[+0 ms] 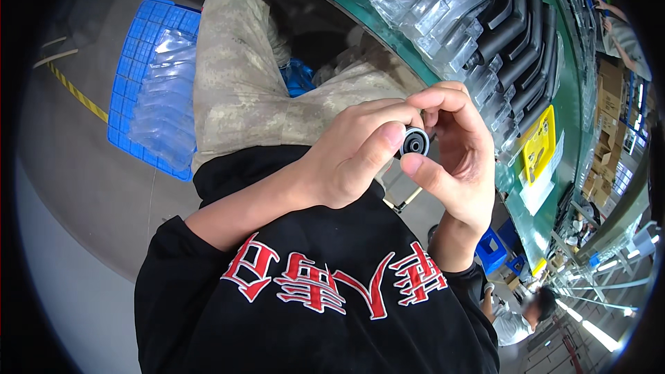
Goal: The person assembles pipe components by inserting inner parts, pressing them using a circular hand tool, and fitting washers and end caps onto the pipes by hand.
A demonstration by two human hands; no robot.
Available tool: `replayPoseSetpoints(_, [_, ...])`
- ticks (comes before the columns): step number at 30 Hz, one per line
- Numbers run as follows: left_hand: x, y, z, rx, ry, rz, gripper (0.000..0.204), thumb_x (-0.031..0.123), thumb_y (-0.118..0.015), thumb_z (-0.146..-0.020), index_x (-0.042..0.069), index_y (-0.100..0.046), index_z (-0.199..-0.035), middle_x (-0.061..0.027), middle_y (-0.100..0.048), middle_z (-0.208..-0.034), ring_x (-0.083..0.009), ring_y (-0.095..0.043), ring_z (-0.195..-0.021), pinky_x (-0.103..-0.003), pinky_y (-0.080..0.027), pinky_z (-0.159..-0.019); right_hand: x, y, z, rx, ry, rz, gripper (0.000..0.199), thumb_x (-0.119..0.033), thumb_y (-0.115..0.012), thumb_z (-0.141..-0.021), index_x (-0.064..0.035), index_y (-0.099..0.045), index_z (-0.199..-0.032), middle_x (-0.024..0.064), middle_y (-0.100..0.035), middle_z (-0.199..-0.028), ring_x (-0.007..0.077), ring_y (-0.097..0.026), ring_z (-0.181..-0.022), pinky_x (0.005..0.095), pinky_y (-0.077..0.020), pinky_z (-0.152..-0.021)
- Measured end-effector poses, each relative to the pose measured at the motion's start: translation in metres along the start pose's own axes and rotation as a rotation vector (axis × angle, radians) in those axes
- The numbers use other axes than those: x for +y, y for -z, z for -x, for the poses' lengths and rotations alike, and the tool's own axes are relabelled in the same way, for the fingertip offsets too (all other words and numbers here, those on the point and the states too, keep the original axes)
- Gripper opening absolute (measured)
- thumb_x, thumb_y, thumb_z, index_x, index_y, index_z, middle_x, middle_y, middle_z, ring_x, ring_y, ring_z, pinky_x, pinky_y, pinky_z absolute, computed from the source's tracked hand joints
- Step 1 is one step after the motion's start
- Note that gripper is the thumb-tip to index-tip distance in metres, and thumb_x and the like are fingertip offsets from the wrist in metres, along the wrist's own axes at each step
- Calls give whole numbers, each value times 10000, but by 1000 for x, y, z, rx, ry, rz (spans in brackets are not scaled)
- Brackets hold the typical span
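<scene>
Now the black round part point(415, 143) sits between both thumbs, the left hand point(357, 149) pinching it! Right hand point(463, 156) arches round, thumb at its lower edge; whether those fingers grip, can't tell.

Left hand point(360, 149) angles in from near left, fingers bent — right hand point(463, 156) curls opposite, C-shaped, thumb tips point(413, 163) close together.

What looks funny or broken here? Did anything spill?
Nothing stands out. The round black part looks whole from this side, the clear plastic pieces overlap in a row, and I see no spill around the yellow tray.
</scene>
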State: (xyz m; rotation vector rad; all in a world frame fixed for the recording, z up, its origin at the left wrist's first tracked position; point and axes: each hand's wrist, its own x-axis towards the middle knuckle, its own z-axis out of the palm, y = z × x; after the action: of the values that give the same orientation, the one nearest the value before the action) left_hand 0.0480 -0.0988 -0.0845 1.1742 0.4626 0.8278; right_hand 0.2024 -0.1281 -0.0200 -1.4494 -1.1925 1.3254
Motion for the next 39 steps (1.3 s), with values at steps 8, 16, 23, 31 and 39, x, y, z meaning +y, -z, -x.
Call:
replayPoseSetpoints(8, [1,2,-2,13,23,-4,389,316,-395,-976,-16,-596,-982,-127,-596,-851,-231,-487,-716,-362,-403,-682,3,8,0,-46,8,-243,483,-9,-735,-676,-23,-647,-1150,48,-494,-1038,147,-449,-896,247,-373,-806])
replayPoseSetpoints(16, [0,-1,-3,36,-10,30,275,234,-476,-938,-11,-594,-977,-121,-600,-839,-219,-483,-700,-346,-401,-665,9,14,2,-91,-34,-288,477,55,-689,-712,12,-613,-1181,65,-538,-1041,140,-489,-906,239,-388,-817])
replayPoseSetpoints(23, [-3,-5,-1,55,-68,44,265,229,-493,-918,-10,-587,-984,-128,-597,-842,-220,-483,-705,-342,-395,-664,11,11,3,-75,-90,-382,442,102,-653,-740,28,-607,-1173,72,-568,-1018,126,-519,-896,235,-406,-815])
replayPoseSetpoints(31, [-5,2,-1,0,-47,89,281,242,-498,-894,-7,-589,-985,-130,-595,-860,-223,-486,-717,-342,-391,-666,10,9,6,-81,-63,-410,426,99,-659,-745,32,-611,-1163,72,-564,-1017,129,-519,-885,237,-412,-813])
replayPoseSetpoints(39, [-8,3,0,11,-48,164,251,208,-505,-872,-1,-594,-980,-124,-596,-881,-213,-490,-733,-324,-389,-680,7,4,6,-77,-11,-342,409,91,-668,-745,18,-631,-1145,58,-537,-1036,142,-520,-885,240,-415,-814])
